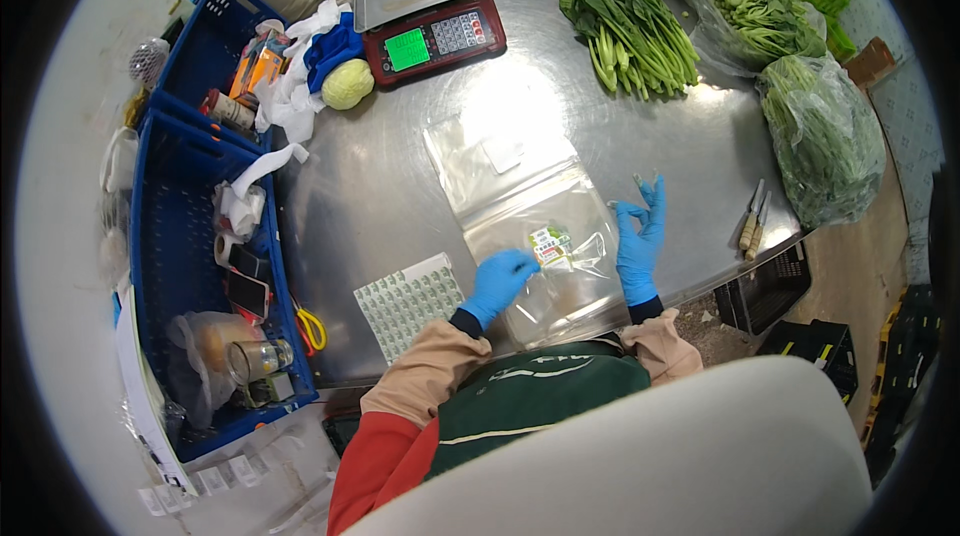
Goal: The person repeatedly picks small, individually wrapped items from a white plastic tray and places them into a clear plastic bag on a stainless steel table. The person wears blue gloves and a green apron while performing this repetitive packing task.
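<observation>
My left hand (498, 283), in a blue glove, touches the left edge of a printed label (551, 248) on a stack of clear plastic bags (510, 209). Whether its fingers grip the label cannot be told. My right hand (641, 239), also gloved in blue, is raised at the right edge of the bags with fingers apart and nothing seen between them. A sheet of small printed stickers (409, 303) lies to the left of my left hand. A white slip (503, 154) shows on the upper part of the bags.
A digital scale (435, 33) and a pale round vegetable (348, 84) stand at the back left, beside blue crates (202, 138). Leafy greens (637, 33) and a bagged bunch (821, 138) lie at the right. Two wooden-handled knives (753, 224) and yellow-handled scissors (310, 328) rest near the table's edges.
</observation>
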`<act>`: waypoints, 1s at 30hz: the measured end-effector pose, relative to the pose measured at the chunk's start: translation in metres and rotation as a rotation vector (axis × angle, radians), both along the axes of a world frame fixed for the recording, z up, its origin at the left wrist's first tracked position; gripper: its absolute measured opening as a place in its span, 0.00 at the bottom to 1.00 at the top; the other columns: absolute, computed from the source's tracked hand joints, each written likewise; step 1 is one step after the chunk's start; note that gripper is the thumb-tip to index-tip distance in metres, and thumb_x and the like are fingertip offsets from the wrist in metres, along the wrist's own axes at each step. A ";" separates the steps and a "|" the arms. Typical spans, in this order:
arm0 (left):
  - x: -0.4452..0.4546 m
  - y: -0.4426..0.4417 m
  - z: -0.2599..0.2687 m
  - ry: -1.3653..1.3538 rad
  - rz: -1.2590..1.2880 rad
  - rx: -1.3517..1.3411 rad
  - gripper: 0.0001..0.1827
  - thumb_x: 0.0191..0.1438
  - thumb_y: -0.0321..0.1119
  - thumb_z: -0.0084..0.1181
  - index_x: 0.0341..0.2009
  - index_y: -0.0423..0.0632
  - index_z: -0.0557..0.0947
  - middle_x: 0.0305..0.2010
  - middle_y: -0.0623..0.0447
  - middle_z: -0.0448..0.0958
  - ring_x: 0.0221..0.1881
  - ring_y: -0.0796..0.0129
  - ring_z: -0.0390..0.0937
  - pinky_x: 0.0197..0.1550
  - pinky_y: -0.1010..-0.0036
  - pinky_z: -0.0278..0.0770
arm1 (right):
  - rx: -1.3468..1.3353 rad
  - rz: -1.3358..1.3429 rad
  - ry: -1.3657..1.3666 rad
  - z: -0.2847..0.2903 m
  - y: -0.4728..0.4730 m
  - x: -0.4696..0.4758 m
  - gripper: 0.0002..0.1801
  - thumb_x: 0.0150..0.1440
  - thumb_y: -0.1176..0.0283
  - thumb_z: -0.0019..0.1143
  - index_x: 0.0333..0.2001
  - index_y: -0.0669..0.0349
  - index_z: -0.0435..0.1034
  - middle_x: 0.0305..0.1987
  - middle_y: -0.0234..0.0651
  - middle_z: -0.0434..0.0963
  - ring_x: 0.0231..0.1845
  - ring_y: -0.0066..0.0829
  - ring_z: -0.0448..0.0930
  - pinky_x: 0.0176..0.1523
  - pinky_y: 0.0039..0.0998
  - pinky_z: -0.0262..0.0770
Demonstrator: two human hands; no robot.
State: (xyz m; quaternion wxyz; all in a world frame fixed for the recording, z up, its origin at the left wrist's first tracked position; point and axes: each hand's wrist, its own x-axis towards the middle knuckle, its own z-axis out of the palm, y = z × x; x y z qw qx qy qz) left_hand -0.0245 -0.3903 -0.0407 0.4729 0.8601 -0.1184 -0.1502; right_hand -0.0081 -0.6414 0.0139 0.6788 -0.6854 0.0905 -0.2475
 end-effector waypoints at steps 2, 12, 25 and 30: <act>0.024 0.039 -0.029 0.339 0.281 -0.537 0.07 0.64 0.33 0.55 0.39 0.47 0.85 0.42 0.51 0.83 0.45 0.68 0.79 0.47 0.69 0.77 | 0.062 0.036 0.063 -0.004 0.001 -0.004 0.46 0.59 0.83 0.59 0.77 0.55 0.47 0.68 0.42 0.69 0.45 0.22 0.80 0.56 0.26 0.78; -0.018 -0.002 0.027 -0.502 -0.095 0.143 0.13 0.57 0.39 0.66 0.43 0.48 0.81 0.44 0.47 0.79 0.48 0.50 0.76 0.53 0.62 0.74 | -0.544 0.304 0.269 -0.055 0.039 -0.011 0.49 0.56 0.78 0.64 0.77 0.55 0.47 0.60 0.40 0.75 0.40 0.26 0.80 0.59 0.34 0.72; 0.014 0.040 0.036 -0.214 0.738 -0.520 0.08 0.60 0.33 0.58 0.44 0.48 0.82 0.40 0.46 0.78 0.43 0.53 0.77 0.48 0.64 0.75 | -0.090 0.210 0.244 -0.041 -0.006 -0.011 0.44 0.56 0.71 0.68 0.74 0.59 0.55 0.38 0.28 0.81 0.53 0.29 0.74 0.64 0.37 0.66; -0.019 0.008 0.033 -0.380 -0.010 -0.114 0.06 0.59 0.32 0.58 0.40 0.47 0.82 0.36 0.46 0.77 0.37 0.54 0.77 0.43 0.62 0.75 | -0.720 0.194 0.366 -0.070 0.037 -0.016 0.48 0.54 0.68 0.70 0.75 0.54 0.53 0.35 0.21 0.80 0.52 0.30 0.69 0.68 0.40 0.51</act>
